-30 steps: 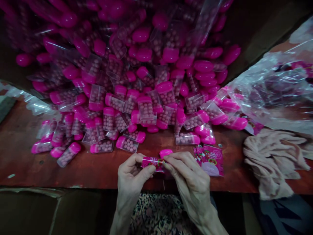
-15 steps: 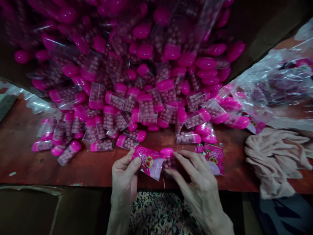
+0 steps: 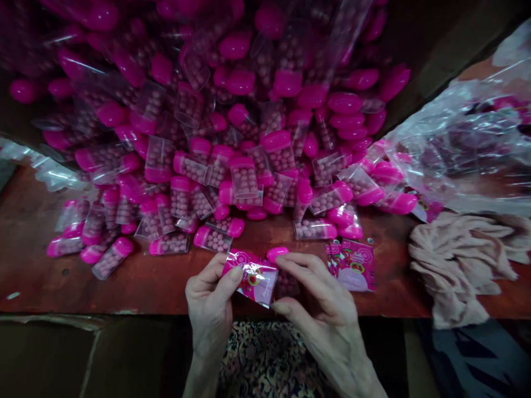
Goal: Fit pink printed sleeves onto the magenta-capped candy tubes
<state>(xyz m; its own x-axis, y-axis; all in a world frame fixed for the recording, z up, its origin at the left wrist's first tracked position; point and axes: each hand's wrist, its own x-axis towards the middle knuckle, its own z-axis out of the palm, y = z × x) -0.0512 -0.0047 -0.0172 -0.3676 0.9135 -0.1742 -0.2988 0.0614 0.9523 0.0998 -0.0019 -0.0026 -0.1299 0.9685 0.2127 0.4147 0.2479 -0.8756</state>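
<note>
**Inspector:** State of the hands and the item?

**Assistant:** The left hand [image 3: 209, 309] is clamped on a glossy pink printed wrapper [image 3: 251, 277], thumb on top and fingers beneath, held just over the counter [image 3: 33, 237]. The right hand [image 3: 319, 309] is curved around a pink-capped clear tube [image 3: 285, 283] of pink beads, fingers beside the cap and thumb low. Whether it actually grips the tube, I cannot tell.

**Inspector:** Handling?

**Assistant:** The wrapper looks thin, light and slick, likely to flex and slide; the firmest hold is at its edges, away from the loose corner. The tube appears stiff, light and smooth, and could roll if released. Its body offers the safer hold — the cap looks like the part most apt to shift.

**Inspector:** Edges and room?

**Assistant:** The hands work close to the counter's near edge, with patterned clothing [image 3: 265, 354] just below it. A heap of capped tubes [image 3: 244, 179] lies directly ahead, its nearest pieces close to the wrapper. A second printed wrapper [image 3: 350, 266] lies flat just right of the right hand, then a crumpled pink cloth [image 3: 452, 265]. A clear plastic bag [image 3: 464, 141] sits beyond. Open counter remains mainly left of the hands, along the near edge.
</note>
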